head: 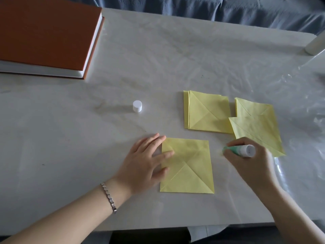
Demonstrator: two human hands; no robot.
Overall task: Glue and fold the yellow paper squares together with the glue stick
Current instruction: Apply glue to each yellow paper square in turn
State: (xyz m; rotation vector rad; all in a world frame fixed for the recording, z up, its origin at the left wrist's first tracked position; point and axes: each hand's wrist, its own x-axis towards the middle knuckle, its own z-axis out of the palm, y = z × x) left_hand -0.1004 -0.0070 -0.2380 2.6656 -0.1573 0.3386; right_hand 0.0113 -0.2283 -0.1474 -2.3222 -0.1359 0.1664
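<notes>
Gluing step, by the look of it: the left hand (pixel 147 162) lies flat, fingers straight, pinning the near square (pixel 189 166) — the right hand (pixel 246 157) grips the uncapped glue stick (pixel 241 150) just right of it. Next: swing the tip onto the paper.

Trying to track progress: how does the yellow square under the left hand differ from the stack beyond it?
The square looks like one piece; the stack shows several offset layers. The left hand presses the square's left edge; the stack lies untouched. Both are yellow with diagonal creases.
</notes>
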